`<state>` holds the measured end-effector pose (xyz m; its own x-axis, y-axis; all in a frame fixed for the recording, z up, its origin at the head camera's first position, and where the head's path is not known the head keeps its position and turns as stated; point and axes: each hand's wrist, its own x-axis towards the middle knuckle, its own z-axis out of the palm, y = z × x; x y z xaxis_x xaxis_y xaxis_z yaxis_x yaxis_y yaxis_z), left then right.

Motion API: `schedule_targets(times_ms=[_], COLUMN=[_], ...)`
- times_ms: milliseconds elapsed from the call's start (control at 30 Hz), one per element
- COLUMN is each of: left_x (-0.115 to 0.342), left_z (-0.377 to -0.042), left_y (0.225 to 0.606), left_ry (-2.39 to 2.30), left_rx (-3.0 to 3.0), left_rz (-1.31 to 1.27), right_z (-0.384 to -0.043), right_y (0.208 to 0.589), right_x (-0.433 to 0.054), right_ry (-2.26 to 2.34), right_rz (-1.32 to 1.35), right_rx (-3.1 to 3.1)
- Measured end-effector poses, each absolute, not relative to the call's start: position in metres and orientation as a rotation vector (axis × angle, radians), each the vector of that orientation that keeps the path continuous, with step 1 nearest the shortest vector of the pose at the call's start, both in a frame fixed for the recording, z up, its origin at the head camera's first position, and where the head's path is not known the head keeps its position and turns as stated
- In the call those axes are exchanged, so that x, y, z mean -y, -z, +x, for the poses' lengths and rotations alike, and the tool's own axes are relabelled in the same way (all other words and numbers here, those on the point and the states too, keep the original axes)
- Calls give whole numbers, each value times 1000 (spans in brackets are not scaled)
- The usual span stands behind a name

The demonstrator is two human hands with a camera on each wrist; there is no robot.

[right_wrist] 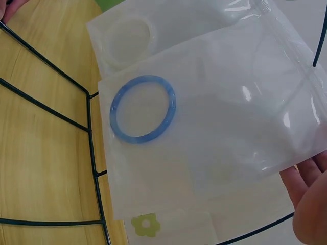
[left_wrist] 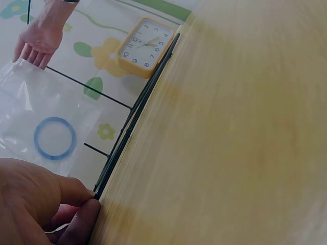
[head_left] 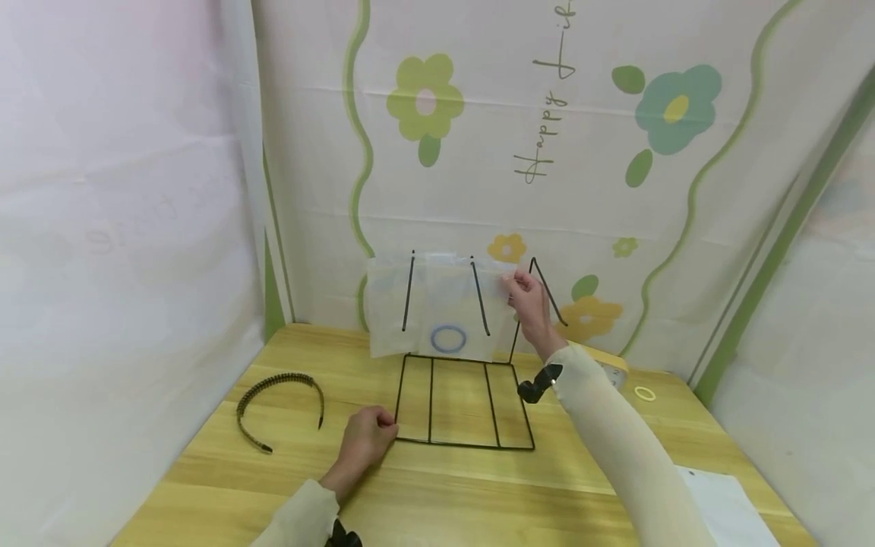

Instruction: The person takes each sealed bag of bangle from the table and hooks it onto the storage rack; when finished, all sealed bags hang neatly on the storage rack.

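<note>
A black wire rack [head_left: 465,447] stands on the wooden table, with upright prongs at its back. My left hand [head_left: 369,434] pinches the front left corner of its base between thumb and fingers. At the upper right edge of a clear plastic bag [head_left: 447,304], my right hand [head_left: 529,304] grips the film. Inside this bag lies a blue bangle [right_wrist: 143,109], low down near the rack's base. Another clear bag [right_wrist: 179,30] with a pale whitish bangle [right_wrist: 129,42] hangs partly behind it, to its left in the head view. Rack prongs cross in front of both bags.
A braided headband [head_left: 280,377] lies left of the rack. Behind my right arm stands a yellow-framed clock [left_wrist: 145,47], with a pale yellow ring [head_left: 645,393] beside it. A white sheet [head_left: 728,507] lies front right. Printed fabric walls [head_left: 478,152] enclose the table.
</note>
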<state>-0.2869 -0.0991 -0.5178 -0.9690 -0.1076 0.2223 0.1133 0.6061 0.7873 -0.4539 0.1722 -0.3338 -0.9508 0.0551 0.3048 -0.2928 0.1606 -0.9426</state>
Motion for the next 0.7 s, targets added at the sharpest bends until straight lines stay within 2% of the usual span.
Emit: schedule_targets(times_ms=[167,333,700], left_x=[99,97,97], left_z=[-287,-286,-288], left_y=[517,517,520], left_ry=[1298,1289,1272], left_rx=[2581,2574,2582], left_rz=[-9,-32,-6], right_z=[-441,-413,-341], right_y=[344,364,410], right_x=[-186,-211,-301], right_ry=[-1933,-2011,-1963], right_rz=[319,314,282], right_rx=[2131,2018,2045])
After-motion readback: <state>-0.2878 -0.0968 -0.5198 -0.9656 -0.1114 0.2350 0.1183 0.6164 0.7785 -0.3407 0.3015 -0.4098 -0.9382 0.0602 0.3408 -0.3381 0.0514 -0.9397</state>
